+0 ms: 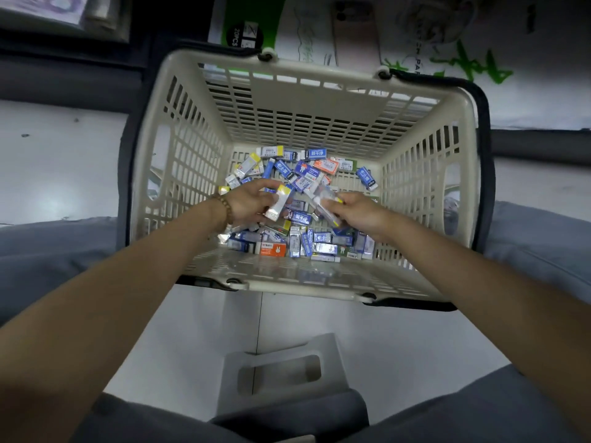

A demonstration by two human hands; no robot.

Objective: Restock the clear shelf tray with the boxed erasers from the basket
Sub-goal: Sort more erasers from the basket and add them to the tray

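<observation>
**Head view: both hands down in the basket, boxes half gathered**

We judge the main risk to be a dropped box. Our left hand closes its fingers round a yellow-ended eraser box, which sticks out past the fingertips. A loose grip on the lift would let it fall back. Our right hand pinches a long clear packet between curled fingers; motion blur hides how firmly. It may not be a boxed eraser at all, so we could restock the wrong thing.

Beneath and all round both hands lies the heap of boxed erasers on the floor of the basket. The clear shelf tray is out of sight, so we cannot tell how full it is.
</observation>
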